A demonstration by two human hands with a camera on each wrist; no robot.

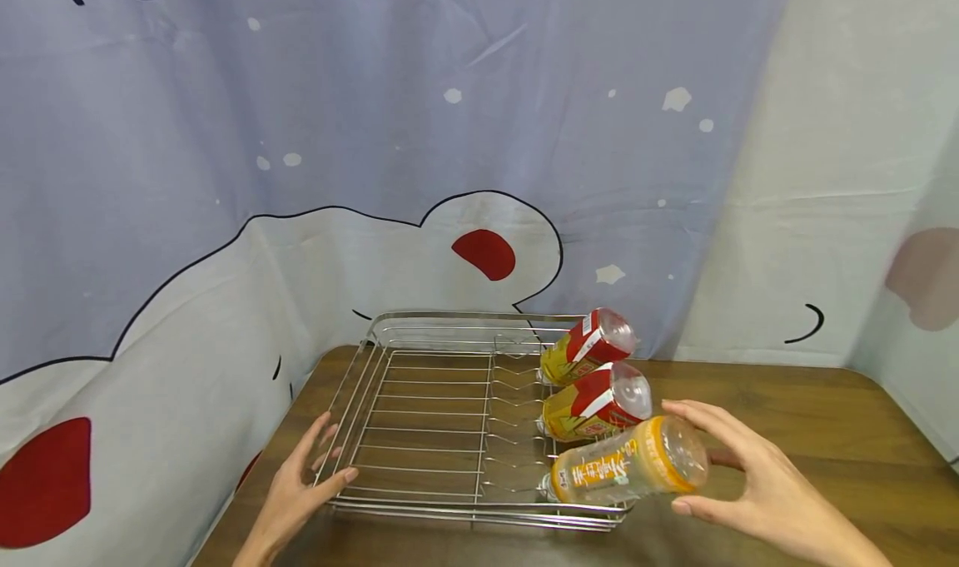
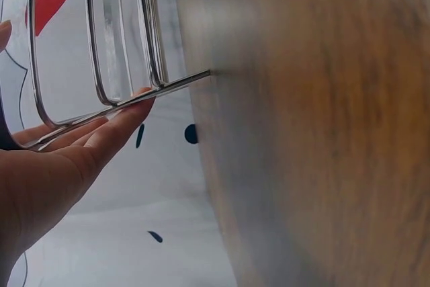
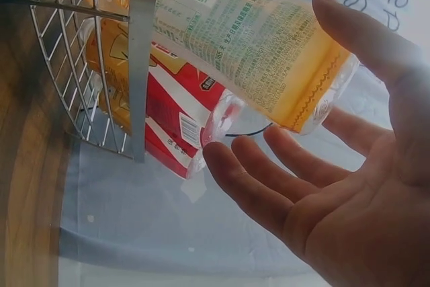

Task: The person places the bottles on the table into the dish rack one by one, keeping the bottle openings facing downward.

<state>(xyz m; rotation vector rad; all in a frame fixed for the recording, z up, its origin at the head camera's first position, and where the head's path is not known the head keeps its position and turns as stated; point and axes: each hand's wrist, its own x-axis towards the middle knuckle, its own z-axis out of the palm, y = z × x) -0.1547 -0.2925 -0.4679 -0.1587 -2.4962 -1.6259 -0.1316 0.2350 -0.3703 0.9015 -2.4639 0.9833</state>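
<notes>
A metal wire rack [image 1: 479,513] stands on the wooden table. My left hand [image 1: 300,475] rests at its front left corner, thumb over the rim and fingers along the outside. In the left wrist view those fingers [image 2: 121,126] lie straight against the bars. An empty clear plastic bottle [image 1: 610,470] with an orange label leans neck down in the rack's front right. My right hand [image 1: 757,475] is spread around the bottle's base, thumb and fingers apart. The right wrist view shows the base [image 3: 319,95] between thumb and fingers, without a closed grip.
Two more bottles with red and yellow labels, a nearer one [image 1: 599,402] and a farther one [image 1: 588,346], lean in the rack's right side behind the first. Wavy wire dividers [image 1: 513,421] run beside them. A printed curtain [image 1: 375,134] hangs behind the table [image 1: 779,392].
</notes>
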